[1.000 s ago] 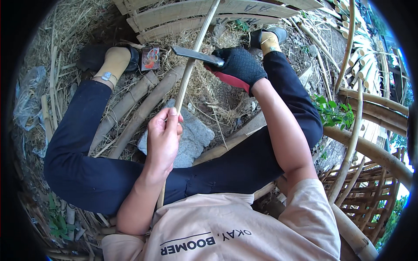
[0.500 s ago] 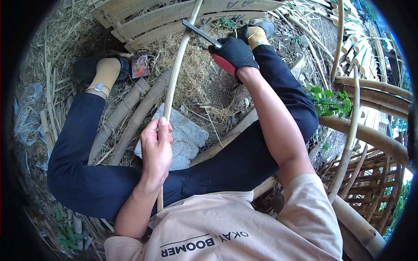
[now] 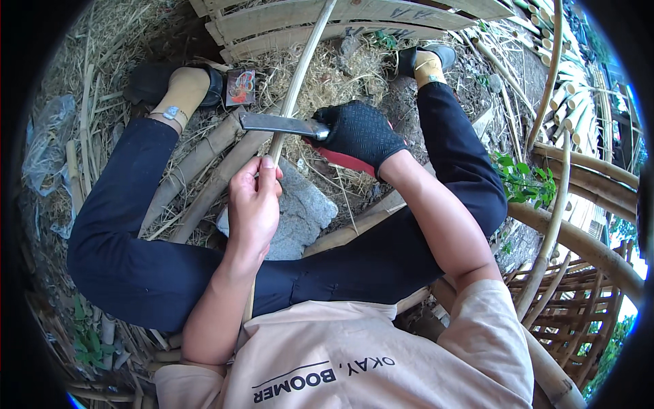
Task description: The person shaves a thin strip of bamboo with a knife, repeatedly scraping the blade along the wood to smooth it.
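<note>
A long pale bamboo strip (image 3: 304, 67) runs from my lap up past the far wooden crate. My bare left hand (image 3: 253, 204) pinches it between thumb and fingers, above a grey stone block (image 3: 304, 208). My right hand (image 3: 357, 138), in a black and red glove, is closed round the handle of a knife. The flat steel knife blade (image 3: 283, 125) points left and lies across the strip, a short way beyond my left fingertips. Most of the knife's handle is hidden inside the glove.
A slatted wooden crate (image 3: 286, 31) stands at the far side. Bamboo poles (image 3: 221, 167) lie left of the stone, between my spread legs. To the right are a bamboo frame (image 3: 579, 232), a woven basket (image 3: 572, 307) and stacked bamboo (image 3: 569, 102). Plastic wrap (image 3: 48, 146) lies far left.
The knife in my right hand has come nearer along the strip, toward my left hand, with its blade now more level. My left hand has shifted slightly up and right, still gripping the strip.
</note>
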